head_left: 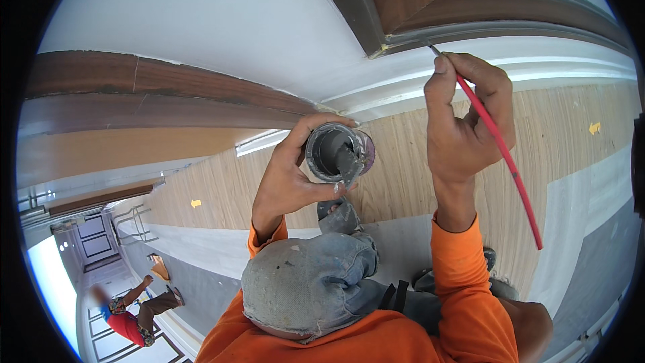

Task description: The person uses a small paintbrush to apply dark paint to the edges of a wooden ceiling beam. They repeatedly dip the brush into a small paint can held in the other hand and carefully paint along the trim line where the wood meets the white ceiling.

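Observation:
My left hand is wrapped round a small jar of dark grey paint, its open top facing up. A grey-coated flap or scraper-like piece lies across the jar's rim; I cannot tell which it is. In my right hand a thin paintbrush with a red handle is pinched between thumb and fingers. Its dark tip meets, or comes very near, the grey edge of a moulded frame around a brown wood panel.
White wall and white skirting run along the far side. A brown wooden trim stands at left. Light wood-grain flooring bears yellow tape arrows. Another person in red is at the lower left, well away.

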